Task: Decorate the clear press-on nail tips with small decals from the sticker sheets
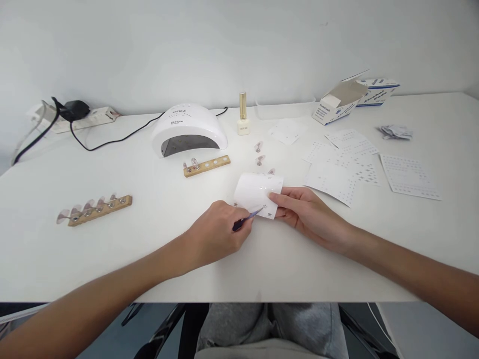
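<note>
While your right hand pinches the sheet, your left hand grips the pointed tool — slanting rightward and away from you, tip at a star.

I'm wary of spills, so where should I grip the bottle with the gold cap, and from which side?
Grip the bottle by its squat body, probably from the front: it stands upright, with the lamp to the left and the wall behind. I'd avoid lifting by the tall gold cap, since the picture doesn't show whether it's tight.
</note>
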`<state>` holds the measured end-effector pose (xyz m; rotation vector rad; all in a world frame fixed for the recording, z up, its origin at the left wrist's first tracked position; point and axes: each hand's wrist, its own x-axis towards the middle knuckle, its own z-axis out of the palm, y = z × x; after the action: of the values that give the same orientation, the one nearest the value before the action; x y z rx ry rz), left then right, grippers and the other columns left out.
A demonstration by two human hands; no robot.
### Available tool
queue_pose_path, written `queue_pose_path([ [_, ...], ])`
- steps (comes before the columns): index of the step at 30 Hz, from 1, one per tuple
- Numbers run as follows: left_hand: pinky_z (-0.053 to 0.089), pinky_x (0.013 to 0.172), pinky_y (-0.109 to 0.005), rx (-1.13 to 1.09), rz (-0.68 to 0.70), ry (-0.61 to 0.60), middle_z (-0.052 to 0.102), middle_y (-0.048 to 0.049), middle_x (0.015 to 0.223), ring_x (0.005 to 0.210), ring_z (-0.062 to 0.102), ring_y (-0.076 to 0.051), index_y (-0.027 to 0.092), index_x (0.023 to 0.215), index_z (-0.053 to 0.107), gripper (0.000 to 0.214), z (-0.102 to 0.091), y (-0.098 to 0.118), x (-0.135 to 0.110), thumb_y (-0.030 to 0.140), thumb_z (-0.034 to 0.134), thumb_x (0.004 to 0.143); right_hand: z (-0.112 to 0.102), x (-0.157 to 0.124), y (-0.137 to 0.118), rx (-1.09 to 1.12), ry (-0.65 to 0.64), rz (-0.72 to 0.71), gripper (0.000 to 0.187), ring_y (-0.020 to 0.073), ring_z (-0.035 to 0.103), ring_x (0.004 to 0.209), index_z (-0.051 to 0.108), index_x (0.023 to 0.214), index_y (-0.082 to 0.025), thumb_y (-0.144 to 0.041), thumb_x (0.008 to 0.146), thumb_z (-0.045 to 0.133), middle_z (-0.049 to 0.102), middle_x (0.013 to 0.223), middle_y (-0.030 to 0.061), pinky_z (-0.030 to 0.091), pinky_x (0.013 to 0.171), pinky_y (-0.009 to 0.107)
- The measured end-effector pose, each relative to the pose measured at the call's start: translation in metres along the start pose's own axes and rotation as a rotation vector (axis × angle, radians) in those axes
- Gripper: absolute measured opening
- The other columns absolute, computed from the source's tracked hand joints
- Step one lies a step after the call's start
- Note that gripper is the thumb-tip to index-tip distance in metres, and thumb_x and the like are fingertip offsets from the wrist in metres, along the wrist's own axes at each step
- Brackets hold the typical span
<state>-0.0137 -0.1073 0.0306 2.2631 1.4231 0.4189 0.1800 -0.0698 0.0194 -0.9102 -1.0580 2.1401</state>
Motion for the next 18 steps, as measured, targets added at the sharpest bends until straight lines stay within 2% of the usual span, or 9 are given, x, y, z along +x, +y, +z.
queue_pose_path([
  [7,0.024,0.048,-0.023,-0.005,-0.01,-0.006,0.036,0.0034,0.047,0.046,0.024,-0.007,0.014,0.053,0.051,0.032,0.0,0.0001,0.0,0.022,0.045,0.083,-0.0012,-0.0002,0.0013,-0.007,0.003,-0.004,0.022,0.0146,0.063,0.08,0.071,0.092,-0.016,-0.034,0.087,0.059,0.069,0.081,0.0039,0.046,0.087,0.033],
  [18,0.025,0.048,-0.022,0.003,0.053,0.038,0.041,0.0034,0.047,0.045,0.027,-0.006,0.014,0.054,0.049,0.03,0.0015,-0.0007,0.0014,0.019,0.045,0.083,0.0036,0.0001,0.0001,-0.043,0.023,-0.027,0.019,0.018,0.064,0.09,0.072,0.088,-0.018,-0.035,0.083,0.064,0.07,0.088,0.0048,0.046,0.091,0.034],
])
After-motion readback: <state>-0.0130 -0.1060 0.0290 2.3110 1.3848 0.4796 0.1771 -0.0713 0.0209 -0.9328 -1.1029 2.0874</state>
